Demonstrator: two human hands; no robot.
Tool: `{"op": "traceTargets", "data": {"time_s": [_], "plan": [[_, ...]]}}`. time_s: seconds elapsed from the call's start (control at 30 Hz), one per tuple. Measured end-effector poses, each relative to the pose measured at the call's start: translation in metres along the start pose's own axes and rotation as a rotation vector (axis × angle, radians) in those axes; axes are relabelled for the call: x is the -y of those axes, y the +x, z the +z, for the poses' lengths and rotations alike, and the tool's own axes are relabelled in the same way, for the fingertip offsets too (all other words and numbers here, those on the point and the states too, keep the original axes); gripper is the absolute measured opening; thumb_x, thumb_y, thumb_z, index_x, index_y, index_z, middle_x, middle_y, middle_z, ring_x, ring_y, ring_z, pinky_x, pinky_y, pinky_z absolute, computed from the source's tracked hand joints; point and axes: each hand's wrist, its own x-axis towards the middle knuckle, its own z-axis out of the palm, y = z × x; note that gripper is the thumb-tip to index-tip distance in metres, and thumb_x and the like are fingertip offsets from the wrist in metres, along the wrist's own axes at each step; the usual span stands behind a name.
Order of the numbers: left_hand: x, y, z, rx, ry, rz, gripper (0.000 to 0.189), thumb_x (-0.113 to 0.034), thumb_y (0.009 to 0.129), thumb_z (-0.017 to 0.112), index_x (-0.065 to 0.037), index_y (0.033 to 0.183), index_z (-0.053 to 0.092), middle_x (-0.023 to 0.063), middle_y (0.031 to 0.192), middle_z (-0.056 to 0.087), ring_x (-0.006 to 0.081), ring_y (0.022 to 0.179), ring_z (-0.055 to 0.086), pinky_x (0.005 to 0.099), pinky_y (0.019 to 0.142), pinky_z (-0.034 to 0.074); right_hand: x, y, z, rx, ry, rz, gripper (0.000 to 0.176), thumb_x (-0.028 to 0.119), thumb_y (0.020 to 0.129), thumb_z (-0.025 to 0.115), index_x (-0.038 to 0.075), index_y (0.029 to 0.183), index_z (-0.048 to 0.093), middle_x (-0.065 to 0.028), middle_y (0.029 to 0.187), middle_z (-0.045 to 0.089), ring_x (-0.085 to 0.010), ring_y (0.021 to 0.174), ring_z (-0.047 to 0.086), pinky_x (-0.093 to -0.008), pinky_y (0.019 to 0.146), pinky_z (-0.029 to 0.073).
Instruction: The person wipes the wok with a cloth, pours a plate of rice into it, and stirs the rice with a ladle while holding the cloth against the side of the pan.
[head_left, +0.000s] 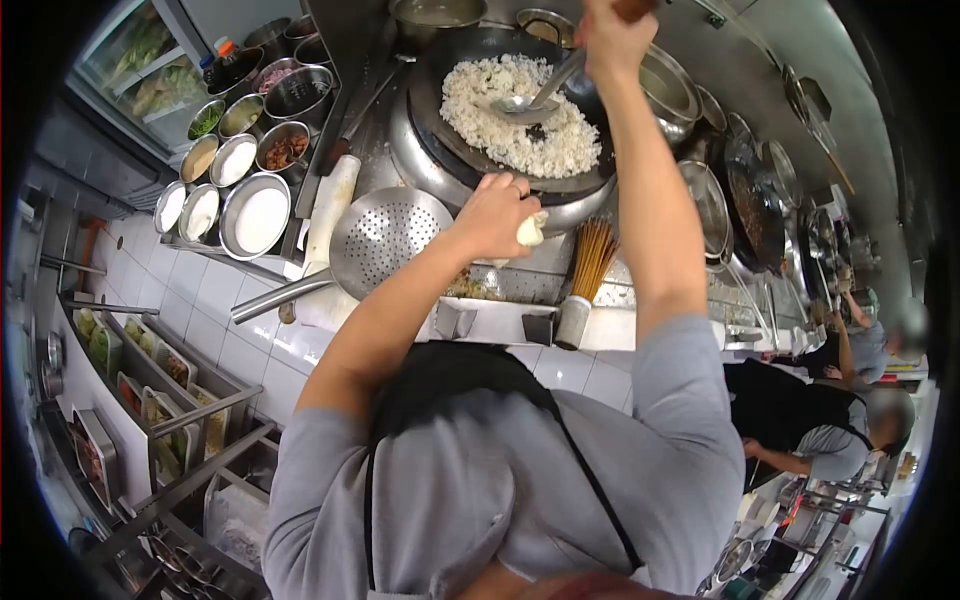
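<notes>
My right hand [618,45] is closed around the handle of a metal ladle [545,95] with a wooden end. The ladle's bowl rests in white rice [480,115] spread over the inside of a dark wok [428,110]. At the wok's near rim, my left hand [492,215] is closed on a folded whitish cloth [531,229]; its fingertips are partly hidden against the rim. A perforated strainer [388,235] lies to the left of that hand, and a bamboo brush [592,260] lies to its right.
Metal containers of white powders [258,215], chopped greens [207,120] and other ingredients stand at the left. Ingredient trays [170,430] sit lower left. More woks [750,200] line the range at right, where co-workers [800,420] stand.
</notes>
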Motion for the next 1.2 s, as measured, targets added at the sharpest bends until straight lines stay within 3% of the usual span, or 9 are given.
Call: {"op": "traceTargets", "data": {"time_s": [0.13,0.33,0.43,0.7,0.8,0.97,1.07,1.1,1.2], "plan": [[0.004,0.002,0.002,-0.04,0.018,0.017,0.046,-0.033,0.055,0.076,-0.009,0.093,0.067,0.0109,0.097,0.056,0.0301,0.098,0.051,0.0413,0.09,0.038,0.05,-0.025,0.01,0.298,0.275,-0.145,0.03,0.006,0.084,0.067,0.009,0.065,0.044,0.0007,0.049,0.043,-0.0094,0.038,0.041,-0.0282,0.039,0.038],[-0.002,-0.003,-0.001,0.059,0.003,-0.023,0.047,-0.031,0.057,0.076,-0.008,0.097,0.068,0.013,0.102,0.056,0.0303,0.104,0.05,0.0413,0.094,0.038,-0.042,0.01,-0.001,-0.177,0.001,-0.31,0.029,0.013,0.084,0.07,0.01,0.065,0.049,0.0036,0.051,0.045,-0.0083,0.038,0.039,-0.0267,0.038,0.032],[0.005,0.001,0.004,-0.026,-0.002,0.008,0.046,-0.031,0.055,0.076,-0.008,0.094,0.066,0.0121,0.098,0.055,0.0308,0.1,0.051,0.0422,0.09,0.039,0.04,0.005,-0.029,0.215,0.301,0.091,0.034,-0.001,0.084,0.064,0.01,0.061,0.041,-0.0009,0.047,0.042,-0.011,0.037,0.042,-0.0287,0.037,0.038],[0.004,0.001,0.004,0.003,0.025,0.013,0.047,-0.033,0.057,0.077,-0.01,0.097,0.067,0.0131,0.101,0.057,0.0317,0.103,0.05,0.0432,0.091,0.037,0.004,-0.018,-0.03,0.098,0.001,-0.128,0.034,0.005,0.082,0.068,0.008,0.06,0.043,-0.001,0.048,0.046,-0.0106,0.037,0.044,-0.027,0.038,0.037],[0.001,0.003,0.001,0.02,0.011,-0.019,0.047,-0.034,0.058,0.077,-0.009,0.097,0.068,0.013,0.101,0.057,0.0307,0.104,0.05,0.0424,0.092,0.037,0.047,-0.005,-0.065,0.246,0.251,0.157,0.036,0.009,0.087,0.063,0.009,0.059,0.04,0.0018,0.047,0.039,-0.0093,0.037,0.034,-0.0273,0.037,0.027],[-0.004,0.01,0.003,0.039,0.058,-0.026,0.048,-0.033,0.057,0.078,-0.008,0.096,0.068,0.0116,0.097,0.057,0.0295,0.103,0.051,0.0402,0.089,0.038,-0.017,-0.075,-0.052,-0.083,0.122,-0.178,0.029,-0.001,0.084,0.061,0.008,0.063,0.043,-0.0028,0.046,0.044,-0.0132,0.037,0.042,-0.0323,0.038,0.04],[-0.003,0.005,0.006,0.06,0.03,-0.034,0.046,-0.032,0.057,0.078,-0.008,0.095,0.068,0.0109,0.095,0.056,0.029,0.101,0.051,0.0405,0.089,0.038,0.035,-0.009,-0.053,0.025,-0.12,-0.017,0.032,0.01,0.082,0.069,0.008,0.061,0.044,-0.0035,0.045,0.045,-0.0147,0.036,0.042,-0.0296,0.037,0.037],[-0.003,0.005,0.005,0.064,0.031,-0.033,0.046,-0.032,0.057,0.078,-0.008,0.094,0.067,0.0107,0.095,0.056,0.0287,0.101,0.051,0.0408,0.088,0.038,0.054,0.002,-0.052,-0.327,-0.161,0.098,0.031,0.009,0.082,0.067,0.01,0.06,0.045,-0.0031,0.045,0.045,-0.0141,0.035,0.042,-0.0288,0.035,0.035],[0.0,0.011,0.005,0.051,0.014,-0.051,0.046,-0.031,0.057,0.077,-0.008,0.095,0.068,0.0115,0.098,0.057,0.0284,0.102,0.051,0.0403,0.09,0.038,0.079,-0.008,-0.108,0.039,0.134,0.086,0.03,0.005,0.083,0.065,0.011,0.062,0.045,-0.0037,0.045,0.043,-0.0134,0.035,0.041,-0.0302,0.034,0.036]]}}
